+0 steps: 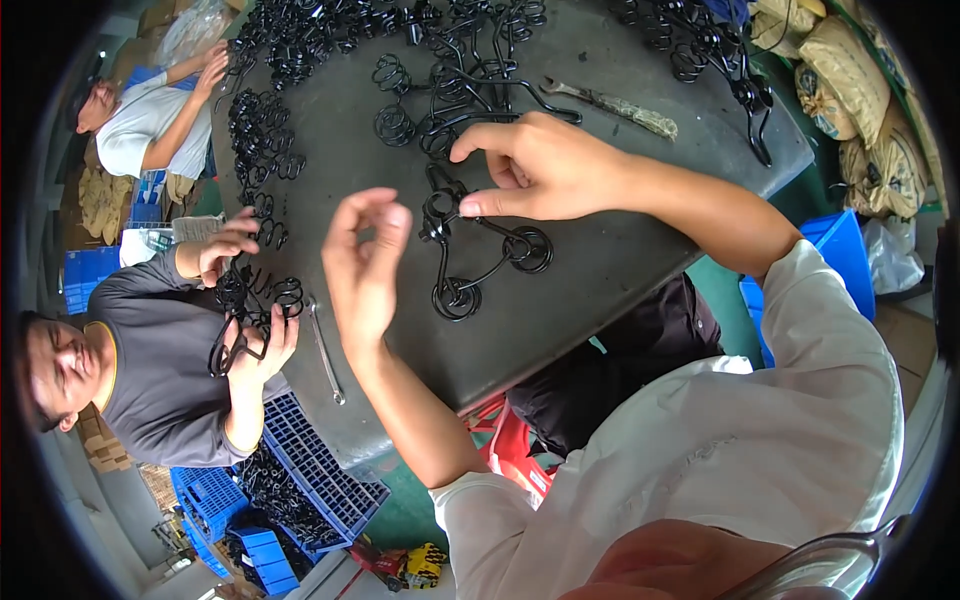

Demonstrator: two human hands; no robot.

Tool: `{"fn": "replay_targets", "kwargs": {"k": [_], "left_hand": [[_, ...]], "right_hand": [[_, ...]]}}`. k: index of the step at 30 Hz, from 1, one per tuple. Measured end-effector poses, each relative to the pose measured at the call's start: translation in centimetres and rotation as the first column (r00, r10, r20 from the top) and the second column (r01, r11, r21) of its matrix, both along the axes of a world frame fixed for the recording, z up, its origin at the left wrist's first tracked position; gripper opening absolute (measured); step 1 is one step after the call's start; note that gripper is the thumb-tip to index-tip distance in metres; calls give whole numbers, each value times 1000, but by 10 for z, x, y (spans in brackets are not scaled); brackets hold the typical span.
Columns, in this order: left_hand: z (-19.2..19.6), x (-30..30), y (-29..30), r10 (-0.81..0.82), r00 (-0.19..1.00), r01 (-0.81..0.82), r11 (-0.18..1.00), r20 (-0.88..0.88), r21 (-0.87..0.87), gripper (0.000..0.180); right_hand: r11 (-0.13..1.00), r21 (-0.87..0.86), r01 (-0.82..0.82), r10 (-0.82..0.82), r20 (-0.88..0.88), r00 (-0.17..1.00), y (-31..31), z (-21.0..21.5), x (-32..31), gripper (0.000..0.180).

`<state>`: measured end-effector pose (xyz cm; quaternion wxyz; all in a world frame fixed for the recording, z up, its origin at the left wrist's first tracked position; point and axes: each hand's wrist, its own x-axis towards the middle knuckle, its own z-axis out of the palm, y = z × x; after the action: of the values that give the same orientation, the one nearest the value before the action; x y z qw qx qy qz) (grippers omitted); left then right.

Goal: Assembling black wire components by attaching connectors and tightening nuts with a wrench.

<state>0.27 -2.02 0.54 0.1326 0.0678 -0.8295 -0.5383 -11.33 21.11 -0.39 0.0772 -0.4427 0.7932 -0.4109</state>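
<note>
Here we are above the dark table (575,285), and our eyes go to the black wire piece (442,255) lying near its front edge. We see its clamp (438,213) at the far end, and 2 legs spreading from there toward us, each ending in a round coil: 1 coil (457,299) nearer us, the other coil (528,250) off to the right.

In comes the right hand (552,168) from the right, thumb and forefinger parted, the grip open, thumb tip right at the clamp; we can't tell whether it touches. Over on the left, the left hand (362,265) is raised just beside the piece, fingers loosely curled, the grip slack and apart from the wire.

Beyond the right hand, we have more black wire parts (470,85) bunched together, and next to them a wrench (615,105) with a wrapped handle. A 2nd wrench (325,355) lies along the left edge. Across that edge, we spot a co-worker in a dark shirt (165,375), 2 hands around black coiled parts (255,300), and below, a blue crate (318,465) beside a heap of black pieces (275,495).
</note>
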Motion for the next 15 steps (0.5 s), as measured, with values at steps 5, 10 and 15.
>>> {"fn": "replay_targets", "kwargs": {"k": [5, 10, 15], "left_hand": [[-3, -4, 23, -187, 978, 207, 882, 88, -424, 49], [-6, -8, 32, -136, 990, 144, 925, 50, -353, 44], [-5, -7, 34, -124, 992, 105, 888, -12, -448, 38]], "right_hand": [[969, 33, -245, 227, 276, 934, -2, -12, 6, 85], [977, -46, -210, 213, 337, 917, -5, -17, 18, 75], [985, -95, -144, 165, 273, 948, -11, -26, 25, 62]]}}
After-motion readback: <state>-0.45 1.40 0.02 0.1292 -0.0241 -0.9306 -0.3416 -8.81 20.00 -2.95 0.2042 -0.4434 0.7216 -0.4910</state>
